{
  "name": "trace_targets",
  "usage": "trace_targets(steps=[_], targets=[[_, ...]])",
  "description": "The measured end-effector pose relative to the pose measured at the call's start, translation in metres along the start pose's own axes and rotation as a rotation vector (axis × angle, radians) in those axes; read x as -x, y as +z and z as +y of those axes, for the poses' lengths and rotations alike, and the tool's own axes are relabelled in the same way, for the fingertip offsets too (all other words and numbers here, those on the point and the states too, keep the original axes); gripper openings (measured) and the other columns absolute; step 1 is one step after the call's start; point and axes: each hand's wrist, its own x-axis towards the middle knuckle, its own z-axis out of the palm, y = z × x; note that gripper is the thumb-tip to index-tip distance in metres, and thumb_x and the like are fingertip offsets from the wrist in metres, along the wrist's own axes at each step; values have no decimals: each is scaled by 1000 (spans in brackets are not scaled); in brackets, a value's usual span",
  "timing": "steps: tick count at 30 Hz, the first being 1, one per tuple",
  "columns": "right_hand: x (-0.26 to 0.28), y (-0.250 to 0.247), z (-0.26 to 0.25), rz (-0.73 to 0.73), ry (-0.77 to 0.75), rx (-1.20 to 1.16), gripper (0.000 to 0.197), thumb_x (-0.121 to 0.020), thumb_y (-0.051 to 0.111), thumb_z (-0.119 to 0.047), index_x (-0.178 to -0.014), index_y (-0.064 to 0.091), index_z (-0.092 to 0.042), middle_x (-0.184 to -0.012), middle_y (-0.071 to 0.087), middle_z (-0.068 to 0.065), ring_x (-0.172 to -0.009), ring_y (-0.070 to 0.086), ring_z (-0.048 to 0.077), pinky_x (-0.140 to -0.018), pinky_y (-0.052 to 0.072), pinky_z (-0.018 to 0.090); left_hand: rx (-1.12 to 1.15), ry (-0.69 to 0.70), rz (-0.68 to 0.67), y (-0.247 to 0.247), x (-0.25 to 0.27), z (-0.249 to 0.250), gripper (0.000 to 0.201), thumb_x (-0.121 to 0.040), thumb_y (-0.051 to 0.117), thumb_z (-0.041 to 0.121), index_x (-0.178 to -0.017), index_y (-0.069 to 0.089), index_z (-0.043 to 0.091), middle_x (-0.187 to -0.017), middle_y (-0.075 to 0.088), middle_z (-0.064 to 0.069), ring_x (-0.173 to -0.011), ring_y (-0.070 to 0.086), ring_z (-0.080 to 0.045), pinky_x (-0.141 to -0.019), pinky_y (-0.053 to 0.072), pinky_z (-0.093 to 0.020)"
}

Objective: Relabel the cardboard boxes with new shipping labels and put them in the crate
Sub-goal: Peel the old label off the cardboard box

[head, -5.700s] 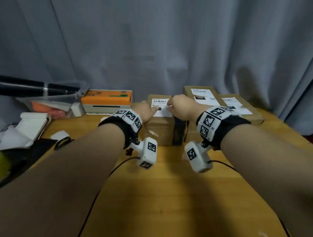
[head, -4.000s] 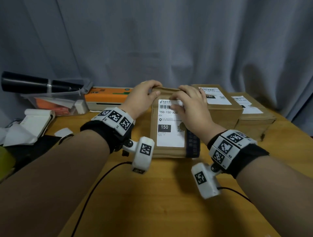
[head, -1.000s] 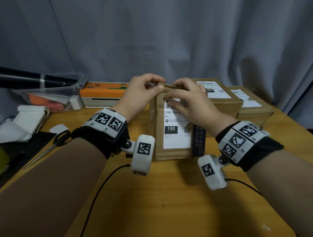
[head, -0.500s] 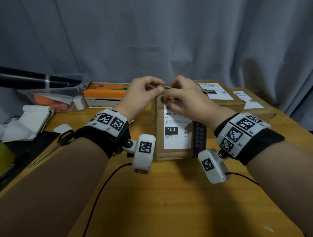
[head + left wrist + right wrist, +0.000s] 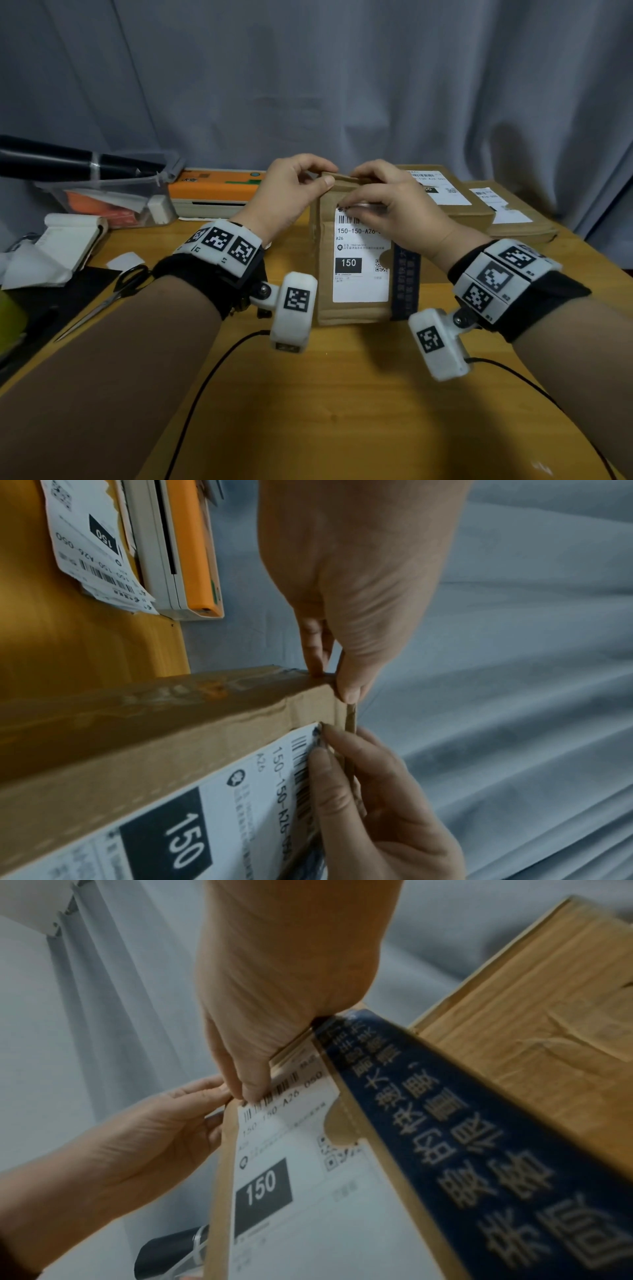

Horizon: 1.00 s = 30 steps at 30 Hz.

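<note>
A brown cardboard box (image 5: 324, 274) stands on edge at the table's centre, its white shipping label (image 5: 359, 281) marked 150 facing me. A dark blue tape strip (image 5: 406, 281) runs down its right side. My left hand (image 5: 325, 176) grips the box's top left corner between thumb and fingers (image 5: 349, 691). My right hand (image 5: 356, 202) pinches the label's top edge by the barcode, thumb (image 5: 253, 1088) on the print. The label's top left corner (image 5: 318, 730) looks slightly lifted.
Two more labelled boxes (image 5: 445, 202) (image 5: 510, 219) lie flat behind on the right. An orange-topped label printer (image 5: 215, 192) sits back left with loose labels (image 5: 92, 547) beside it. Scissors (image 5: 113, 294), a clear bin (image 5: 102, 205) and a paper roll (image 5: 68, 236) lie left.
The box, flat at the back earlier, was pulled nearer and stood on edge. In the last second my right fingers slid from its top rim down to the label's top edge.
</note>
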Motion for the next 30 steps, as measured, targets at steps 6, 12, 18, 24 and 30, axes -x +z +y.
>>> trace_targets(steps=[6,12,18,24,30], targets=[[-14,1,-7,-9,106,45,6,-81,70,-24,-85,70,-20,-108,51,-5,-96,49,10,-98,37,47,-81,28,-73,4,1,-5,27,-88,61,10,-115,63,12,-93,53,1,-75,47,-2,-77,44,-17],[-25,7,-16,-141,112,301,5,-90,57,-23,-92,58,-19,-116,45,3,-110,45,24,-94,29,40,-77,4,-135,4,0,-14,30,-92,55,10,-122,53,13,-88,49,19,-72,51,19,-75,42,-5],[-7,15,-8,-71,68,227,2,-91,53,-11,-89,53,-11,-132,42,9,-120,37,27,-100,16,26,-87,2,-130,4,-3,-20,29,-93,54,11,-122,53,15,-95,50,15,-75,50,20,-75,42,-4],[15,8,0,3,143,94,10,-86,61,-14,-96,59,-11,-135,42,6,-128,31,21,-109,18,30,-93,-22,-118,3,-5,-21,31,-93,53,11,-124,53,14,-92,47,17,-76,51,16,-72,44,-4],[8,-6,5,-60,128,132,41,-84,66,-21,-124,57,-23,-132,45,3,-125,38,21,-104,20,28,-77,-57,-116,6,-5,-16,31,-94,53,11,-124,53,15,-90,47,18,-79,52,8,-77,46,-10]])
